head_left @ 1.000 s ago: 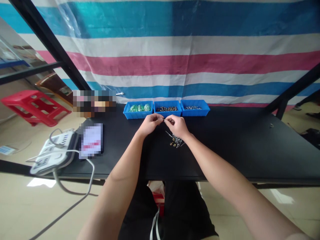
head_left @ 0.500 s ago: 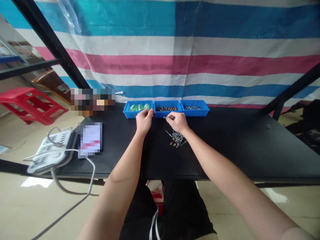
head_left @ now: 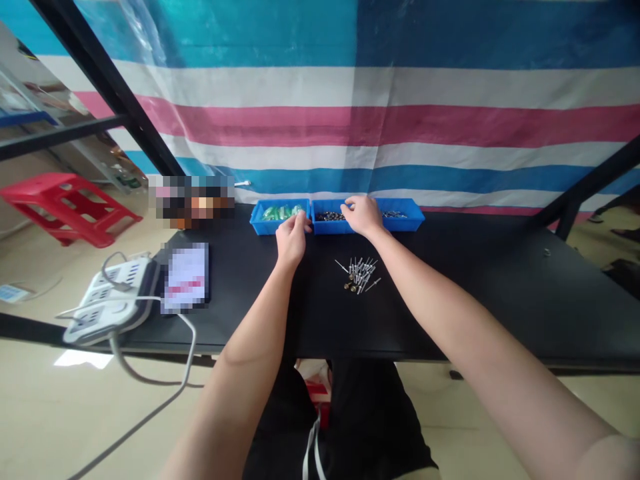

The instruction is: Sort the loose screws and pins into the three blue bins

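My left hand (head_left: 293, 239) is closed in a pinch at the front right corner of a blue bin (head_left: 265, 228) of green and white pieces (head_left: 279, 213). Whatever its fingers hold is too small to make out. My right hand (head_left: 363, 215) hovers over the middle blue bin (head_left: 330, 227), its fingers drawn together and their contents hidden. Small brass-coloured metal parts (head_left: 330, 216) fill that bin. Behind the right hand, the third blue bin (head_left: 413, 220) holds thin silver pieces (head_left: 394, 214). A heap of silver blind rivets (head_left: 364, 272) lies below, with a few brass-coloured parts (head_left: 353, 288) at its edge.
The bins stand in a row at the back of the black table (head_left: 475, 287), against a striped sheet (head_left: 280, 127). On the left are a white power strip (head_left: 110, 300) with cables and a blurred flat item (head_left: 185, 277). A red stool (head_left: 70, 207) stands beyond.
My right hand has moved up from just above the rivet heap to over the middle bin. The small brass-coloured part at its fingertips no longer shows. My left hand has stayed by its bin.
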The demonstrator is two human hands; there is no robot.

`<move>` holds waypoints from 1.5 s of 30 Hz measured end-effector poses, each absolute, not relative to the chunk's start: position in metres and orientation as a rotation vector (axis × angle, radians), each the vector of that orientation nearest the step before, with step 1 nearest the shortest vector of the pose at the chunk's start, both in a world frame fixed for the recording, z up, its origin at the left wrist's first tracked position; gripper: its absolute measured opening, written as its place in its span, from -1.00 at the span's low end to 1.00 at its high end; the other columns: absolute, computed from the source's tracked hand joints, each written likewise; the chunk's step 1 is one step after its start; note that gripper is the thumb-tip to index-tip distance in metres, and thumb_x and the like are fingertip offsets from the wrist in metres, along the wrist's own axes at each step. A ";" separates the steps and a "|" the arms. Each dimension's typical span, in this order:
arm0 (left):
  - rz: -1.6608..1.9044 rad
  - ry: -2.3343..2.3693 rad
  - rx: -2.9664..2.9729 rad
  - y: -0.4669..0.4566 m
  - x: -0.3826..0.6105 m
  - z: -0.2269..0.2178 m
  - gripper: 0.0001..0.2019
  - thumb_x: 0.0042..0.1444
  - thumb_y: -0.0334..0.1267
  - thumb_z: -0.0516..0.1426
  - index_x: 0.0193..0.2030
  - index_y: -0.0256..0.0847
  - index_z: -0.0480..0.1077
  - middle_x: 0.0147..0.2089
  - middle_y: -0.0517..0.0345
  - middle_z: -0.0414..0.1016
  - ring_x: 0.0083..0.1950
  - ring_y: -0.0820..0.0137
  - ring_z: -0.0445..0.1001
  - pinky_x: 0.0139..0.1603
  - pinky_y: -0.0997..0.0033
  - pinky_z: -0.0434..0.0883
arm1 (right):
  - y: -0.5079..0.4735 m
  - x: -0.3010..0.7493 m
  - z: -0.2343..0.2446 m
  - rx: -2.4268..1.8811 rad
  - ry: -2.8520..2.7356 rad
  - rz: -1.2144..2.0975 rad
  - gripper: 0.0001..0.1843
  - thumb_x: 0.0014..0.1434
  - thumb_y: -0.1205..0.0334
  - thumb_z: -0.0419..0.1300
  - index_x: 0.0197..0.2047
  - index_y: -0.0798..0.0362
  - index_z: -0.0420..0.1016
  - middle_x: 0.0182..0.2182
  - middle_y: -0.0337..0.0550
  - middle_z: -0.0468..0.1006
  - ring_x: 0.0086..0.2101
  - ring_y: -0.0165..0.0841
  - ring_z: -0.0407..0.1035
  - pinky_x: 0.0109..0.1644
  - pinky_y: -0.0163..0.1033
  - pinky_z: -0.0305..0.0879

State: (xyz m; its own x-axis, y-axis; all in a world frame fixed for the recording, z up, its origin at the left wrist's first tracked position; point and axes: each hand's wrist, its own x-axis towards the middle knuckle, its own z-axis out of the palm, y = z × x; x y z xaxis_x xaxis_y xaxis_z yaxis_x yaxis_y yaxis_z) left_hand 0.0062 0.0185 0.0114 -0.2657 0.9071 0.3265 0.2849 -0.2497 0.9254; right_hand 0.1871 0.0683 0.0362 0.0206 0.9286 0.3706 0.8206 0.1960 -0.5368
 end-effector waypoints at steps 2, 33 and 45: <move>1.519 1.496 1.456 0.019 0.006 0.011 -0.53 0.13 0.11 -0.01 -0.43 -0.26 0.45 -0.49 0.14 0.44 -0.45 0.46 0.32 -0.38 0.47 0.25 | 0.059 0.194 0.033 -1.590 -1.826 0.201 -0.74 0.14 0.18 0.08 -0.26 0.05 0.60 -0.35 -0.08 0.62 -0.27 -0.24 0.48 -0.14 -0.22 0.31; 0.739 1.463 2.251 0.010 0.005 0.015 -0.77 0.03 -0.17 0.07 -0.35 -0.23 0.50 -0.43 0.14 0.52 -0.42 0.37 0.39 -0.33 0.38 0.27 | -0.003 0.215 0.028 -0.896 -2.584 0.781 -0.93 -0.12 0.25 0.34 -0.48 0.03 0.60 -0.45 -0.23 0.45 -0.31 -0.37 0.30 -0.22 -0.30 0.18; 0.706 1.445 2.290 0.011 0.004 0.012 -0.76 0.04 -0.17 0.06 -0.32 -0.23 0.51 -0.41 0.11 0.53 -0.40 0.35 0.42 -0.31 0.37 0.30 | -0.007 0.203 0.023 -0.988 -2.463 0.668 -0.92 -0.02 0.22 0.30 -0.45 0.05 0.57 -0.48 -0.24 0.39 -0.38 -0.40 0.27 -0.24 -0.30 0.18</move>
